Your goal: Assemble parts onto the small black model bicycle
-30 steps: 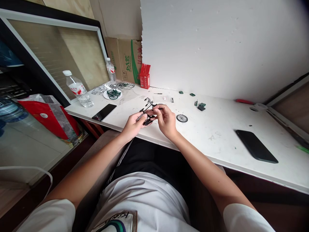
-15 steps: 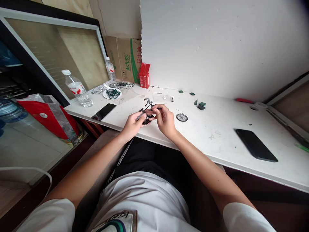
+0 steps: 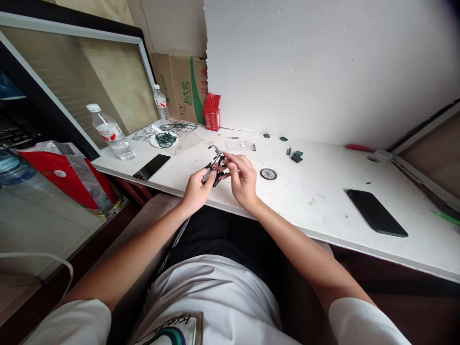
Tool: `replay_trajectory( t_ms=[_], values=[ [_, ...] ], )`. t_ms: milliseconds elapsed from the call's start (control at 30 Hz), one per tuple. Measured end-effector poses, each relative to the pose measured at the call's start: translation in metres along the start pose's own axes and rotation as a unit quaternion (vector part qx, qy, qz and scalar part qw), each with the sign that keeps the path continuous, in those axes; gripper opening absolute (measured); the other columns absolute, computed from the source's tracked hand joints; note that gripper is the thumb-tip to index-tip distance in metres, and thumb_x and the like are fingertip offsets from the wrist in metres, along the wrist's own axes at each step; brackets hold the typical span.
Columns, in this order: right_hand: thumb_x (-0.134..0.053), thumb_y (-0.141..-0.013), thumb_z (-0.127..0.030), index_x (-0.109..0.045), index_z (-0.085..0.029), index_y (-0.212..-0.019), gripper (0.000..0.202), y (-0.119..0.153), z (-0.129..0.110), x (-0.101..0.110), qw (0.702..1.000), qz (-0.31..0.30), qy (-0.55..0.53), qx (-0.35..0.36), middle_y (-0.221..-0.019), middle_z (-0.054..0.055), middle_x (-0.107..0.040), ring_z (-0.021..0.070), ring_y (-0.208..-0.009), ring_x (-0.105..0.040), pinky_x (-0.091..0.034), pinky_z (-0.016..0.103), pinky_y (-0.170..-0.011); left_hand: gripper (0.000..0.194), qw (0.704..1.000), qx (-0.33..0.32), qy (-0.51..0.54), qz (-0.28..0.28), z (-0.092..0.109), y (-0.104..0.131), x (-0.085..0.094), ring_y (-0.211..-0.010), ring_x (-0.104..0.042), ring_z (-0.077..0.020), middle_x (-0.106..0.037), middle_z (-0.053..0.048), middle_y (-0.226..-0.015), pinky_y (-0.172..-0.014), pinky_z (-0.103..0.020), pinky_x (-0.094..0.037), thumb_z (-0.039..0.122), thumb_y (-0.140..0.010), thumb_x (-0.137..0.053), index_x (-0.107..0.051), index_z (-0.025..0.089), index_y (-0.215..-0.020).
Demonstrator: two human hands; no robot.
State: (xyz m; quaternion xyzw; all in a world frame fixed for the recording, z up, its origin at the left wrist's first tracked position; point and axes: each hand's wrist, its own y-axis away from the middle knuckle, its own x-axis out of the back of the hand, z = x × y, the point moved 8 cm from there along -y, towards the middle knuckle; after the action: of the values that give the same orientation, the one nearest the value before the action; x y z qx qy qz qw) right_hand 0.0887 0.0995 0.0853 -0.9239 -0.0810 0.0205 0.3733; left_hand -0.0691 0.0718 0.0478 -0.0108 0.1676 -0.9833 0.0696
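Note:
Above the table's front edge I hold a small model bicycle (image 3: 217, 164), dark with silvery handlebars pointing away from me. My left hand (image 3: 198, 190) is closed on its near left side, thumb pressed on the frame. My right hand (image 3: 243, 178) is at its right side, fingers bent around the front part and touching it; the fingertips are partly hidden behind the model. A loose spoked wheel (image 3: 268, 174) lies flat on the white table (image 3: 298, 201), just right of my right hand.
Left are a phone (image 3: 152, 167), a water bottle (image 3: 112, 132) and a white plate (image 3: 153, 142) with dark green parts. A red box (image 3: 212, 112) stands at the back. Dark green pieces (image 3: 296, 156) lie right of centre, and a black phone (image 3: 376, 212) lies far right.
My right hand's fingers have shifted up towards the handlebars, and the bicycle has tilted slightly. My left hand keeps its hold. The whole view has moved a little.

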Motion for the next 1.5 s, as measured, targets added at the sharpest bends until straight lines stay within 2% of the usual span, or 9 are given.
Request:
replay_trajectory(
  t_ms=[167,300,600,733,833,1033,1200,1333,1500],
  values=[
    [-0.074,-0.097,-0.059,-0.085,-0.031,-0.115,0.035,0.003,-0.007,0.007,0.998,0.061,0.024,-0.004,-0.102,0.007,-0.074,0.0220,-0.091,-0.074,-0.070,0.037,-0.077,0.046,0.998,0.040,0.044,0.022,-0.010,0.001,-0.002,-0.127,-0.070,-0.0351,-0.078,-0.014,-0.129,-0.104,-0.043,-0.059,0.049,-0.093,-0.078,-0.079,0.017,-0.127],
    [-0.076,-0.096,-0.056,-0.086,-0.029,-0.102,0.030,0.003,-0.011,0.009,0.997,0.063,0.044,-0.002,-0.101,0.007,-0.079,0.0236,-0.093,-0.075,-0.068,0.036,-0.074,0.047,0.996,0.059,0.063,0.025,-0.012,0.002,-0.004,-0.125,-0.071,-0.0347,-0.077,-0.014,-0.131,-0.101,-0.045,-0.062,0.049,-0.093,-0.077,-0.077,0.016,-0.127],
    [-0.072,-0.101,-0.051,-0.085,-0.028,-0.106,0.027,-0.003,-0.009,0.011,0.998,0.045,0.034,0.017,-0.102,0.006,-0.081,0.0243,-0.093,-0.079,-0.067,0.040,-0.085,0.055,0.992,0.090,0.086,0.000,-0.018,0.006,-0.011,-0.123,-0.072,-0.0333,-0.076,-0.016,-0.133,-0.103,-0.048,-0.062,0.052,-0.090,-0.079,-0.075,0.016,-0.131],
    [-0.066,-0.104,-0.050,-0.081,-0.030,-0.120,0.029,-0.001,-0.004,0.007,0.999,0.027,0.036,0.022,-0.106,0.006,-0.082,0.0247,-0.100,-0.080,-0.067,0.042,-0.093,0.050,0.985,0.104,0.136,-0.002,-0.022,0.007,-0.018,-0.124,-0.072,-0.0322,-0.076,-0.015,-0.131,-0.108,-0.053,-0.059,0.048,-0.089,-0.082,-0.075,0.016,-0.127],
    [-0.065,-0.105,-0.050,-0.075,-0.029,-0.131,0.034,-0.001,0.006,0.008,0.999,0.028,0.001,0.018,-0.107,0.007,-0.083,0.0232,-0.095,-0.081,-0.068,0.041,-0.091,0.044,0.973,0.122,0.195,-0.021,-0.026,0.006,-0.026,-0.124,-0.072,-0.0303,-0.076,-0.015,-0.131,-0.113,-0.057,-0.056,0.042,-0.089,-0.083,-0.074,0.015,-0.122],
    [-0.076,-0.097,-0.052,-0.084,-0.029,-0.111,0.028,-0.012,0.017,0.021,0.999,0.041,0.009,0.022,-0.116,0.008,-0.080,0.0251,-0.098,-0.080,-0.070,0.043,-0.087,0.032,0.952,0.153,0.262,-0.052,-0.041,-0.008,-0.043,-0.122,-0.073,-0.0292,-0.076,-0.014,-0.124,-0.117,-0.059,-0.052,0.034,-0.088,-0.086,-0.075,0.014,-0.111],
    [-0.083,-0.091,-0.052,-0.087,-0.030,-0.105,0.026,-0.023,0.022,0.042,0.995,0.090,0.035,0.008,-0.100,0.006,-0.077,0.0227,-0.089,-0.076,-0.069,0.040,-0.077,0.027,0.935,0.172,0.302,-0.077,-0.056,-0.023,-0.070,-0.111,-0.076,-0.0269,-0.077,-0.012,-0.113,-0.113,-0.056,-0.056,0.031,-0.084,-0.089,-0.074,0.013,-0.098],
    [-0.084,-0.089,-0.054,-0.087,-0.027,-0.101,0.029,-0.029,0.035,0.050,0.995,0.077,0.062,-0.012,-0.098,0.006,-0.080,0.0221,-0.089,-0.076,-0.069,0.038,-0.078,0.024,0.927,0.174,0.322,-0.079,-0.063,-0.027,-0.084,-0.105,-0.074,-0.0233,-0.076,-0.010,-0.104,-0.112,-0.054,-0.057,0.029,-0.085,-0.088,-0.074,0.013,-0.095],
    [-0.075,-0.094,-0.060,-0.086,-0.025,-0.107,0.039,-0.028,0.053,0.046,0.998,0.039,0.027,-0.047,-0.102,0.007,-0.081,0.0229,-0.096,-0.079,-0.070,0.040,-0.086,0.017,0.924,0.188,0.327,-0.067,-0.069,-0.028,-0.087,-0.101,-0.074,-0.0203,-0.076,-0.010,-0.105,-0.114,-0.057,-0.056,0.025,-0.089,-0.083,-0.073,0.012,-0.093]
  ],
)
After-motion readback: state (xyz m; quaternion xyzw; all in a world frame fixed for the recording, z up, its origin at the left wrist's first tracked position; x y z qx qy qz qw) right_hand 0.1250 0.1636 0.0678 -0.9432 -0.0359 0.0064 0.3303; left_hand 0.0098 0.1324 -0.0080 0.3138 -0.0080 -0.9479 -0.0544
